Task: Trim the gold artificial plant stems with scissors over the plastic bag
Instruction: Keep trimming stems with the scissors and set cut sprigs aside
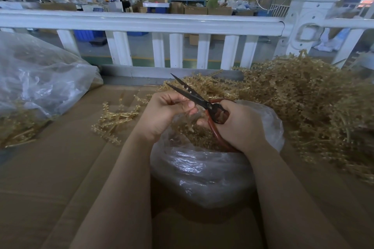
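The right hand [240, 125] has its grip closed round the red-brown handles of the dark-bladed scissors [194, 97], whose long axis runs from that hand up and to the far left. The two blades stand slightly parted, the tips well beyond both hands.

The left hand [164, 113] is curled, its thumb and fingers pinching something small just below the blades, near the pivot; it is most likely a short piece of gold plastic stem, but it is too small and too hidden to make out. Whatever the piece is, it lies to the left of the scissor hand, touching or just beside the near blade, so the left hand is the one that has to feed it into the gap.

Both hands hang directly over the open mouth of the crumpled clear plastic bag [202, 172], which already holds gold trimmings.

A large heap of gold artificial plant stems [299, 99] lies to the right on the brown cardboard-covered table [60, 168]. A smaller cluster of stems [115, 121] lies just left of the left hand.

A second clear bag [40, 79] sits at the far left.
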{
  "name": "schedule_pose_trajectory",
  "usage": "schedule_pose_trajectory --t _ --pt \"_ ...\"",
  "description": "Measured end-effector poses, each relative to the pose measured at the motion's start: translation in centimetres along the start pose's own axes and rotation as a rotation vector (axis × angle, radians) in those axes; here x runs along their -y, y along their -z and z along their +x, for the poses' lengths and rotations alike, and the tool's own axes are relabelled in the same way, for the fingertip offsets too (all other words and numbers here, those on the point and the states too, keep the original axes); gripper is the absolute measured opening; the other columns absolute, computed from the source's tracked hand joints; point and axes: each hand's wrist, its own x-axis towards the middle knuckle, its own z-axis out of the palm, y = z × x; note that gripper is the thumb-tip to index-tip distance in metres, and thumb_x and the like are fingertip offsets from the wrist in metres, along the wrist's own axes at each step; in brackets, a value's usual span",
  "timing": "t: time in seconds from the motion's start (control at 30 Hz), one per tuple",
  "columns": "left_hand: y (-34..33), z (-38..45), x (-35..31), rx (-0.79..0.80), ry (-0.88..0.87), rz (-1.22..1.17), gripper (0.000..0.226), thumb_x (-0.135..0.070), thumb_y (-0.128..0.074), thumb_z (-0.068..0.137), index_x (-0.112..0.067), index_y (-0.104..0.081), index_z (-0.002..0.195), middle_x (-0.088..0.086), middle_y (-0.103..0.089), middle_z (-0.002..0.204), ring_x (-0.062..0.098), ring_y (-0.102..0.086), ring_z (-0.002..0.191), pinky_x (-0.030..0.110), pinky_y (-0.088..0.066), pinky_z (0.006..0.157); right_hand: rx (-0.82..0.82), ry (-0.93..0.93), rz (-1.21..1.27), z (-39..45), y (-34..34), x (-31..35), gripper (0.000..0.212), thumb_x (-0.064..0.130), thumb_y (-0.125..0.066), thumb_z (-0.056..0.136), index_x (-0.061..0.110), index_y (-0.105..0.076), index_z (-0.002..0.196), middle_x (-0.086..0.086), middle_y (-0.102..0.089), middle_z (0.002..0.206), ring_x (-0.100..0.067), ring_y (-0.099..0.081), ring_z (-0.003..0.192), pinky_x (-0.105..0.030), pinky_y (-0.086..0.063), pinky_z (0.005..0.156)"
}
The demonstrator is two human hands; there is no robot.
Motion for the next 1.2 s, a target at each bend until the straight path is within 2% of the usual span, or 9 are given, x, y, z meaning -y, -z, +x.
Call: schedule_pose_trajectory --t 0.13,0.27,0.4,0.53,0.63,0.93,1.03,1.1,1.2 --pt "-0.19 -0.15 -0.27 0.003 0.011 -0.014 0.010 -0.007 -0.072 0.083 0.003 -0.073 0.086 0.021 -0.073 0.084 0.024 -0.070 0.081 0.029 -0.055 0.082 -0.005 -0.003 -0.001 -0.01 0.04 -0.09 0.045 0.086 -0.054 0.068 0.047 -0.059 0.090 0.027 -0.060 0.071 0.012 -0.054 0.070 -0.009 -0.033 0.056" --pt "-0.22 -0.15 -0.66 -0.063 0.014 -0.075 0.011 0.002 -0.058 0.091 -0.004 -0.067 0.092 0.002 -0.073 0.072 0.015 -0.069 0.068 0.019 -0.052 0.068 0.001 -0.021 -0.032 0.01 -0.02 -0.23 0.040 0.084 -0.060 0.069 0.046 -0.056 0.081 0.022 -0.060 0.066 0.009 -0.054 0.067 -0.011 -0.036 0.054" --pt "-0.27 -0.10 -0.75 -0.079 0.011 -0.038 0.015 -0.002 -0.053 0.097 0.003 -0.065 0.106 0.014 -0.074 0.073 0.024 -0.072 0.068 0.027 -0.056 0.068 0.017 -0.035 -0.044 0.13 0.09 -0.26 0.041 0.090 -0.053 0.063 0.051 -0.051 0.075 0.025 -0.057 0.064 0.011 -0.051 0.064 -0.011 -0.030 0.052" --pt "-0.81 0.05 -0.72 -0.133 -0.007 -0.068 0.020 0.004 -0.054 0.094 -0.005 -0.072 0.095 0.007 -0.076 0.080 0.020 -0.072 0.072 0.026 -0.055 0.072 0.019 -0.043 -0.037 0.15 0.11 -0.30 0.040 0.090 -0.053 0.063 0.052 -0.049 0.075 0.026 -0.056 0.065 0.011 -0.051 0.064 -0.010 -0.029 0.051" --pt "-0.91 0.13 -0.53 -0.168 -0.014 -0.084 0.018 0.004 -0.055 0.093 0.000 -0.072 0.092 0.010 -0.073 0.082 0.022 -0.067 0.077 0.029 -0.055 0.079 0.025 -0.061 -0.007 0.22 0.06 -0.26 0.038 0.088 -0.056 0.062 0.053 -0.050 0.075 0.028 -0.057 0.065 0.014 -0.053 0.065 -0.008 -0.032 0.050" --pt "-0.88 -0.19 -0.80 -0.103 -0.007 -0.088 0.022 0.004 -0.054 0.094 -0.006 -0.070 0.082 0.000 -0.072 0.069 0.011 -0.068 0.067 0.021 -0.053 0.073 0.009 -0.052 -0.037 0.21 -0.07 -0.38 0.041 0.086 -0.058 0.068 0.052 -0.053 0.091 0.030 -0.055 0.067 0.011 -0.052 0.068 -0.007 -0.027 0.054" --pt "-0.86 -0.15 -0.69 -0.102 0.011 -0.043 0.012 0.004 -0.059 0.092 -0.002 -0.067 0.096 0.009 -0.073 0.074 0.017 -0.070 0.068 0.026 -0.055 0.075 0.004 -0.072 -0.043 0.28 -0.10 -0.49 0.044 0.092 -0.050 0.061 0.052 -0.049 0.080 0.030 -0.052 0.063 0.015 -0.047 0.062 -0.006 -0.025 0.052" --pt "-0.79 -0.05 -0.55 -0.129 0.021 -0.013 0.018 0.003 -0.062 0.090 0.000 -0.062 0.108 0.017 -0.073 0.077 0.023 -0.071 0.069 0.030 -0.055 0.075 0.002 -0.076 -0.051 0.24 -0.13 -0.56 0.042 0.092 -0.051 0.061 0.052 -0.047 0.074 0.029 -0.053 0.061 0.016 -0.048 0.061 -0.007 -0.025 0.050" --pt "-0.84 -0.01 -0.66 -0.131 0.000 0.039 0.012 0.000 -0.056 0.096 -0.004 -0.061 0.105 0.010 -0.070 0.065 0.023 -0.069 0.060 0.026 -0.054 0.065 -0.015 -0.057 -0.059 0.17 -0.11 -0.65 0.040 0.088 -0.056 0.066 0.050 -0.050 0.076 0.026 -0.056 0.062 0.012 -0.052 0.064 -0.011 -0.030 0.052"
